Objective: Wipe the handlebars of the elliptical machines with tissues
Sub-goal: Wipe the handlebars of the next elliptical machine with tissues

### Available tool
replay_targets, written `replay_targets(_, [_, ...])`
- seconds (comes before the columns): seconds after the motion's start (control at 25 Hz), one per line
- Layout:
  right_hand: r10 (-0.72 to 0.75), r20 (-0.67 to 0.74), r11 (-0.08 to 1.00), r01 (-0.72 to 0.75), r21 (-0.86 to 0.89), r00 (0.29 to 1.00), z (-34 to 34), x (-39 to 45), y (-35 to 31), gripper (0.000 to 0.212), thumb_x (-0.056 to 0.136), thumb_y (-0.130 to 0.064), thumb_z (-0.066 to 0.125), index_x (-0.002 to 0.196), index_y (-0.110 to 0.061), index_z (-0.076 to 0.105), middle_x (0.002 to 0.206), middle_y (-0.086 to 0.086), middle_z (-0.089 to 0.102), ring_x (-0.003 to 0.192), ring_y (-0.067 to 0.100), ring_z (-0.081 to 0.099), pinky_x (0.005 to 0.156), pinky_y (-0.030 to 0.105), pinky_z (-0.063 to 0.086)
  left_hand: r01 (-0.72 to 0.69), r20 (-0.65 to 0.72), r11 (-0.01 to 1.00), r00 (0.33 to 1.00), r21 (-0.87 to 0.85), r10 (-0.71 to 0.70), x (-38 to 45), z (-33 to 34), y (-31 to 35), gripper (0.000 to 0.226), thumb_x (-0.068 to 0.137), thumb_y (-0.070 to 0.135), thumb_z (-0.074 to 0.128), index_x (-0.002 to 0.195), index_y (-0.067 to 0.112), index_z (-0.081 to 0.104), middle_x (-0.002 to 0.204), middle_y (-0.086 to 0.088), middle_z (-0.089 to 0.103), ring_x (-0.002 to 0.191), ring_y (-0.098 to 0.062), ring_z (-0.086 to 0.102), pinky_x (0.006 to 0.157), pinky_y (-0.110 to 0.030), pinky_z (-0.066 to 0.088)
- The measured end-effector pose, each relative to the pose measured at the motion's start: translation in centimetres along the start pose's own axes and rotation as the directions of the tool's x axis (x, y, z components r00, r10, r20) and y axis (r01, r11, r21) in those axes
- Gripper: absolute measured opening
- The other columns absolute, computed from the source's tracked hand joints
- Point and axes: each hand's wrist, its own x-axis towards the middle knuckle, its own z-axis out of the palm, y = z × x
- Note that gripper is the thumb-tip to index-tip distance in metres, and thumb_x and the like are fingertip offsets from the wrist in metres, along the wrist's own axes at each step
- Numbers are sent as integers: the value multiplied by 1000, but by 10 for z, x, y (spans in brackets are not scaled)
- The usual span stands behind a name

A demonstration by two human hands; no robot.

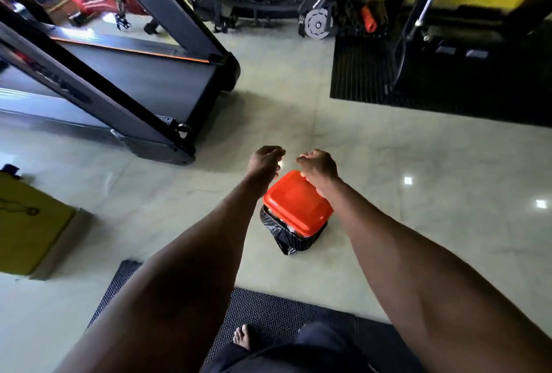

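left hand (265,160) blurred, bin (297,211) partly hidden

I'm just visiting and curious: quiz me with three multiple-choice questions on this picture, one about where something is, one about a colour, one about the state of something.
1. Where does the small bin stand?
A. on the treadmill belt
B. on the pale floor, below the two outstretched hands
C. on the black mat by the wall

2. What colour is the bin's lid?
A. orange-red
B. blue
C. white

3. What state is the lid in?
A. lying on the floor beside the bin
B. missing
C. sitting on top of the bin, over a black liner bag

Answers:
1 B: the bin sits on bare tile, with the left hand and right hand above it.
2 A: its top is bright orange-red.
3 C: the lid covers the bin and the bag shows beneath its edge.
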Motion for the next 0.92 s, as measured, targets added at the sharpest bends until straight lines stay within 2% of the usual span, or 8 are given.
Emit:
replay_targets(0.08, [-43,70,999,44,-4,997,6,-4,-11,24,66,-35,60,61,-13,52,65,6,59,79,35,66,68,43,52,-8,-84,1000,996,-13,7,-9,-9,6,14,94,11,53,103,11,63,75,-1,55,60,-15,47,55,-25,37])
replay_targets(0.16, [-85,160,996,85,9,983,15,-14,-22,19,72,-30,61,66,-13,56,64,5,62,78,33,67,66,40,51,-38,-173,999,984,-22,34,-22,-24,10,15,95,14,54,105,12,64,79,0,57,65,-16,50,57,-26,40])
replay_targets(0.4, [-233,433,969,246,26,871,78,-70,-45,13,80,-29,66,70,-21,63,79,3,70,82,28,69,78,42,55,-80,-452,986,892,-145,5,-92,-111,-18,13,96,12,51,100,16,63,81,0,57,68,-15,50,60,-26,40])
replay_targets(0.48, [-270,540,952,306,23,797,114,-113,-57,13,78,-27,65,69,-19,63,75,3,68,77,27,66,77,42,55,-115,-563,975,826,-190,-13,-132,-159,-35,16,95,11,50,93,19,63,81,0,58,68,-16,50,61,-26,40])
replay_targets(0.64, [-347,716,885,465,36,605,197,-226,-89,13,80,-24,63,68,-18,61,72,4,66,65,22,64,59,33,47,-221,-744,944,667,-245,-38,-224,-261,-69,12,94,12,53,93,17,64,83,-4,59,64,-16,50,57,-25,39])
replay_targets(0.72, [-377,759,840,541,39,531,240,-280,-101,13,81,-25,64,70,-19,63,76,6,69,68,23,66,60,34,49,-261,-796,933,604,-249,-43,-267,-305,-86,10,94,12,54,96,14,63,79,-5,58,62,-15,48,55,-25,38])
replay_targets(0.84, [-404,830,761,645,71,385,314,-386,-106,10,85,-23,65,86,-15,70,83,9,72,72,24,68,69,34,55,-310,-870,913,485,-266,-89,-354,-388,-126,15,94,11,53,86,19,63,73,-1,58,60,-15,50,55,-24,39])
replay_targets(0.92, [-393,871,737,667,107,296,356,-457,-104,11,87,-19,64,89,-9,70,81,7,69,65,20,64,60,25,53,-323,-904,904,406,-281,-136,-411,-438,-158,17,94,12,52,85,21,63,75,0,59,62,-15,51,56,-25,40])
